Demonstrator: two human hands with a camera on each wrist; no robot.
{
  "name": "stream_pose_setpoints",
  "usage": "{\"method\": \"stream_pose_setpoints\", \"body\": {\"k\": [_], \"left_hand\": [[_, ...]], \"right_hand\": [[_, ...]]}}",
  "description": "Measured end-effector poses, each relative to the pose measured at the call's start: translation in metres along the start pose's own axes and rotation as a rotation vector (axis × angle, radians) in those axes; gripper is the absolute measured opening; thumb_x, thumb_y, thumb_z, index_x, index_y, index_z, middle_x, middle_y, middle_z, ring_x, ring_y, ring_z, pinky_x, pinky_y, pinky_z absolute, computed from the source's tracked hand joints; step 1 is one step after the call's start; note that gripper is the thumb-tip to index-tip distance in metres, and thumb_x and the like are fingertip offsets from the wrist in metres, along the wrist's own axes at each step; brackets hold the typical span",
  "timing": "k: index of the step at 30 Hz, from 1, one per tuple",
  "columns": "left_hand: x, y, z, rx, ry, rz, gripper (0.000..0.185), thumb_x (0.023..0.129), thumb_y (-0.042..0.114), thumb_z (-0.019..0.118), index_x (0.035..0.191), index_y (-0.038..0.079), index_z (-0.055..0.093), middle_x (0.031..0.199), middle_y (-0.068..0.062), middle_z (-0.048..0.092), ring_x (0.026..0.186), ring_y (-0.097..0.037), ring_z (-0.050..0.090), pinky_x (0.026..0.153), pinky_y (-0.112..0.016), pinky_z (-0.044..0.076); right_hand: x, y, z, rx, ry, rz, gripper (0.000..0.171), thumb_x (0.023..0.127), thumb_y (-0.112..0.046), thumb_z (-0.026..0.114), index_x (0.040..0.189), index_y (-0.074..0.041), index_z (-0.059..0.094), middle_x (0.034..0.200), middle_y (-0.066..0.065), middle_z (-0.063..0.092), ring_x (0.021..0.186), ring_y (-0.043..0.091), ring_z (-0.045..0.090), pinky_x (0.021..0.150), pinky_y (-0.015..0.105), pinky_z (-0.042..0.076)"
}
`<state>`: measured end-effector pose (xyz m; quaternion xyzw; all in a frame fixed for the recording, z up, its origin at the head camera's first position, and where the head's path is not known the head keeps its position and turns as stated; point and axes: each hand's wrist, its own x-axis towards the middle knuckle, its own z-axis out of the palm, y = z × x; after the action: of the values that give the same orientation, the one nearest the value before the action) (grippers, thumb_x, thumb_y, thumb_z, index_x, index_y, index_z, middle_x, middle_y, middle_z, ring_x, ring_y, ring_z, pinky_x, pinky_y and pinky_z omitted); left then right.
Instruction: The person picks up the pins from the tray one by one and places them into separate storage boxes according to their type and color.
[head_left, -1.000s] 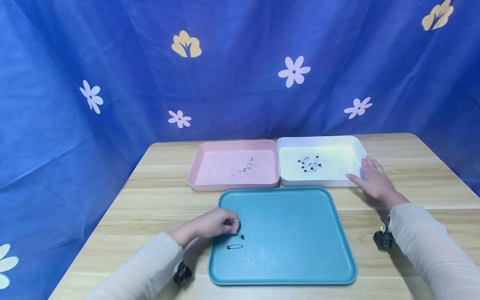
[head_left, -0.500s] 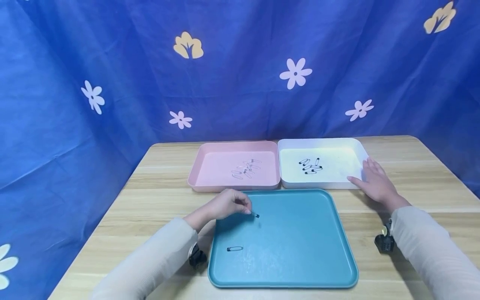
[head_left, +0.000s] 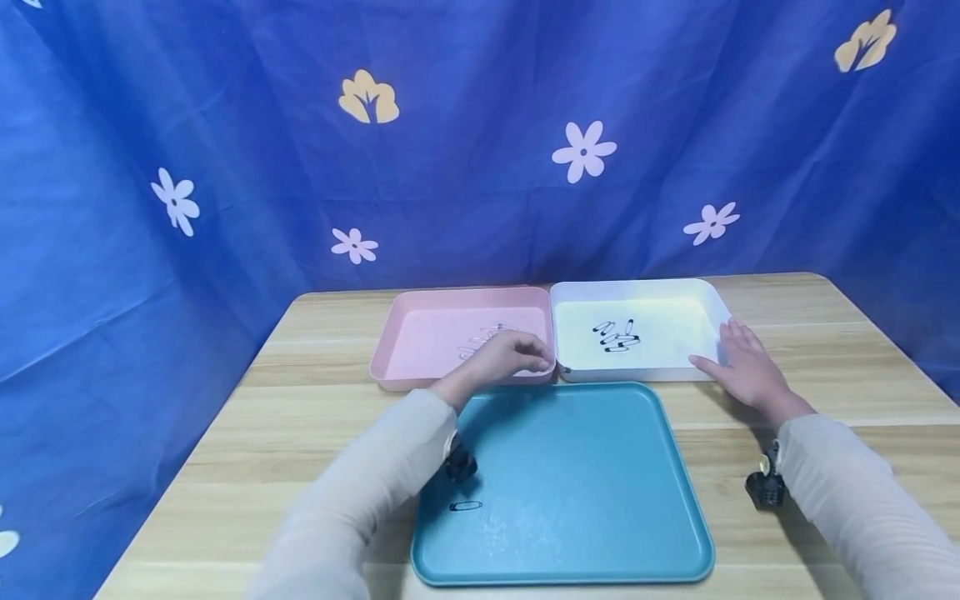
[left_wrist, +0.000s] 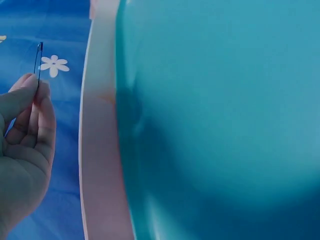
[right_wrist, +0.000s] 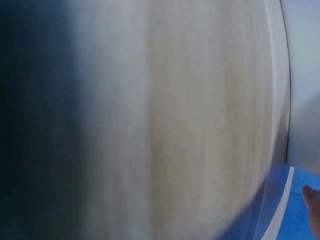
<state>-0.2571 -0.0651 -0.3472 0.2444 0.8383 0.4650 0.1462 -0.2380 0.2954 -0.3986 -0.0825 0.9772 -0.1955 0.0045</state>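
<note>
Pink tray (head_left: 420,333) at left rear of table (head_left: 300,417), silver pins (head_left: 480,340) inside, partly hidden by hand. Left hand (head_left: 510,357) over the pink tray's near right corner, fingers (left_wrist: 37,100) curled, thumb and forefinger pinching a black pin (left_wrist: 39,62). In left wrist view, pin sticks up past the fingertips, lower end hidden in the pinch, clear of every tray. In head view, pin too small to make out. Teal tray (head_left: 585,483) front centre, one black pin (head_left: 466,506) lying flat near its left edge, well apart from either hand. White tray (head_left: 712,300) touching pink tray's right side, cluster of black pins (head_left: 617,337) inside. Right hand (head_left: 738,367) flat on table, fingers straight and loosely spread, touching white tray's near right corner, holding nothing. Right wrist view blurred: only table and white tray edge.
</note>
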Motion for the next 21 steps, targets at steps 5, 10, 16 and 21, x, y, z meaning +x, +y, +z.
{"method": "stream_pose_setpoints", "body": {"k": [5, 10, 16, 21], "left_hand": [[0.026, 0.007, 0.009, -0.055, 0.073, -0.053, 0.014, 0.079, 0.008, 0.061, 0.091, 0.004, 0.064, 0.086, -0.002, 0.062, 0.083, -0.011, 0.054, 0.079, -0.023, 0.042], [0.049, 0.01, 0.021, -0.148, 0.213, -0.08, 0.012, 0.078, 0.008, 0.062, 0.089, 0.006, 0.065, 0.086, -0.001, 0.062, 0.083, -0.011, 0.055, 0.076, -0.022, 0.043], [0.069, 0.007, 0.036, -0.155, 0.289, -0.112, 0.008, 0.078, 0.006, 0.062, 0.085, 0.007, 0.065, 0.081, 0.0, 0.063, 0.077, -0.01, 0.055, 0.07, -0.021, 0.044], [0.082, 0.007, 0.046, -0.213, 0.315, -0.164, 0.008, 0.077, 0.006, 0.062, 0.084, 0.007, 0.066, 0.08, 0.003, 0.062, 0.078, -0.009, 0.053, 0.071, -0.023, 0.043]], "right_hand": [[0.0, -0.001, 0.001, -0.005, 0.006, 0.0, 0.088, 0.086, -0.053, 0.033, 0.129, 0.017, 0.002, 0.134, 0.034, 0.0, 0.125, 0.04, -0.005, 0.099, 0.051, -0.002], [0.0, -0.001, 0.001, -0.004, 0.01, 0.006, 0.088, 0.086, -0.053, 0.033, 0.129, 0.017, 0.003, 0.134, 0.035, 0.001, 0.125, 0.041, -0.004, 0.099, 0.051, -0.001], [0.0, 0.0, 0.001, -0.006, 0.011, 0.007, 0.087, 0.086, -0.053, 0.033, 0.129, 0.017, 0.003, 0.134, 0.035, 0.001, 0.125, 0.041, -0.004, 0.099, 0.051, -0.001], [0.0, 0.0, 0.001, -0.002, 0.019, -0.006, 0.086, 0.087, -0.051, 0.034, 0.128, 0.018, 0.004, 0.133, 0.035, 0.002, 0.125, 0.041, -0.003, 0.099, 0.049, -0.001]]}}
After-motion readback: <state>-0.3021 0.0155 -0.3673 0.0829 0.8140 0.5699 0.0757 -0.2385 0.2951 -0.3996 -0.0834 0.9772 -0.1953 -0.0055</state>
